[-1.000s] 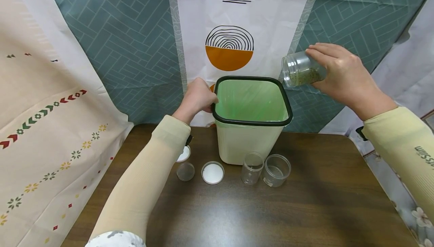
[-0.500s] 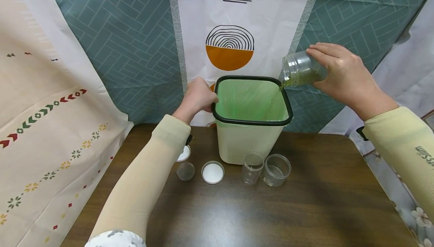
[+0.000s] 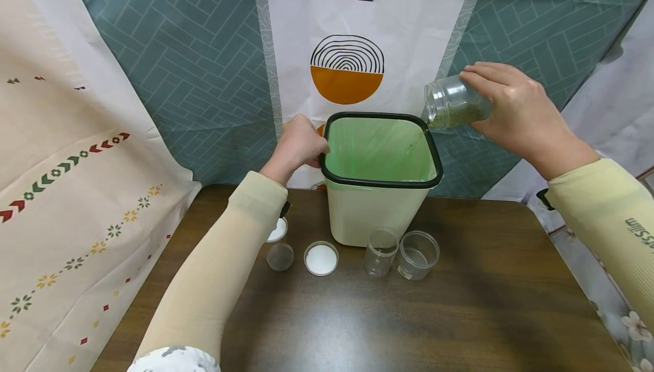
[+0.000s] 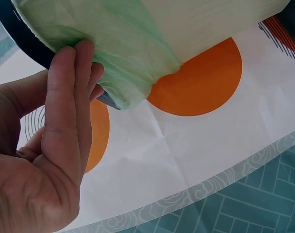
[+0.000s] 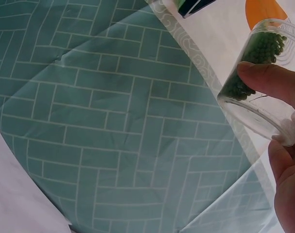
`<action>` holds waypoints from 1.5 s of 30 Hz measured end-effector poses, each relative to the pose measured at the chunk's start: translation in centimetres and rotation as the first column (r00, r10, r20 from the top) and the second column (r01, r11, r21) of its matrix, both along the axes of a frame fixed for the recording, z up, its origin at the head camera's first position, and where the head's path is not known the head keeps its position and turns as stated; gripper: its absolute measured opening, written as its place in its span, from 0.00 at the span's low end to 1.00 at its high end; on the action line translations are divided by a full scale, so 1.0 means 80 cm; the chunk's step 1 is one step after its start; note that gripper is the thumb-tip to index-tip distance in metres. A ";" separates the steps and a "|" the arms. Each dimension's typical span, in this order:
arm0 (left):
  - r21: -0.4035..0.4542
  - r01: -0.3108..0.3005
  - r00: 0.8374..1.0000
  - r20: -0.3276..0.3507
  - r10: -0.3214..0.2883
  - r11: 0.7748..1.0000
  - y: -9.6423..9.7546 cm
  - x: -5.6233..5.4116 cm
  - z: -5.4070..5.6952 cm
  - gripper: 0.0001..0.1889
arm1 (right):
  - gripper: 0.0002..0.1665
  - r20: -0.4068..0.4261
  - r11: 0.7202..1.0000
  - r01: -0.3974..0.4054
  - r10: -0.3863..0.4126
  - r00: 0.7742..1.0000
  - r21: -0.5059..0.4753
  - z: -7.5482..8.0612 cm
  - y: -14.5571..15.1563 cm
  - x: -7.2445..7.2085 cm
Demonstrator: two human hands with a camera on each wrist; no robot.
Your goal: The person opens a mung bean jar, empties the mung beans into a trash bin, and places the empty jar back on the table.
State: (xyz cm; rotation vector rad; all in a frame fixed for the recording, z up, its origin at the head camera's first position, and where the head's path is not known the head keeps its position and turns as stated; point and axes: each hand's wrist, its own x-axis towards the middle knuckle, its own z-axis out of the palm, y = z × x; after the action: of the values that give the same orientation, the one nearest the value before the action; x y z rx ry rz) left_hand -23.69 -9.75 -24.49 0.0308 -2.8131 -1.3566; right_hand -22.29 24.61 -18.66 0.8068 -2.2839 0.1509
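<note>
My left hand (image 3: 301,143) grips the left side of a pale green trash can (image 3: 380,213) at its black rim. In the left wrist view, the fingers of that hand (image 4: 65,126) pinch the rim over a thin green bag liner (image 4: 130,63). My right hand (image 3: 521,108) holds a clear jar (image 3: 457,99) on its side, its mouth tipped toward the can's right rim. Small green beans (image 5: 261,51), like mung beans, lie along the jar's lower side in the right wrist view. The can's bottom is hidden from the head view.
On the brown table (image 3: 388,326), a tall clear jar (image 3: 380,253) and a wider clear jar (image 3: 418,255) stand before the can. Left of them lie a white-lined lid (image 3: 321,259), a clear lid (image 3: 280,257) and another white lid (image 3: 277,231). Patterned cloth (image 3: 204,76) hangs behind.
Half a second ago green beans spilled from the jar's mouth into the can. Now the stream is thinner and fewer beans show in the jar. Both hands stay nearly still.
</note>
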 end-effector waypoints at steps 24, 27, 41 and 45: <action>0.002 0.001 1.000 -0.006 0.000 1.000 0.001 0.002 0.001 0.13 | 0.50 -0.004 0.999 -0.035 0.035 0.999 0.033 0.004 -0.002 0.002; 0.000 0.004 1.000 -0.009 -0.004 1.000 0.000 0.003 0.001 0.15 | 0.49 -0.005 0.999 -0.039 0.039 0.999 0.035 0.005 -0.002 0.003; -0.051 0.006 1.000 -0.023 -0.007 0.999 -0.001 0.003 0.001 0.16 | 0.45 -0.025 0.995 -0.077 0.078 0.997 0.061 0.004 -0.013 0.005; -0.054 0.012 0.999 -0.032 -0.014 0.998 -0.001 0.004 0.002 0.16 | 0.45 -0.025 0.993 -0.089 0.092 0.995 0.077 0.003 -0.015 0.005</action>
State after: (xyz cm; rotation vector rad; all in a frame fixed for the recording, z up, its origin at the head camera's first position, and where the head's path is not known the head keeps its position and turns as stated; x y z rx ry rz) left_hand -23.40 -9.80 -24.35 -0.0105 -2.8265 -1.2715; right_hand -21.89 23.37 -18.43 0.9463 -2.2383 0.0941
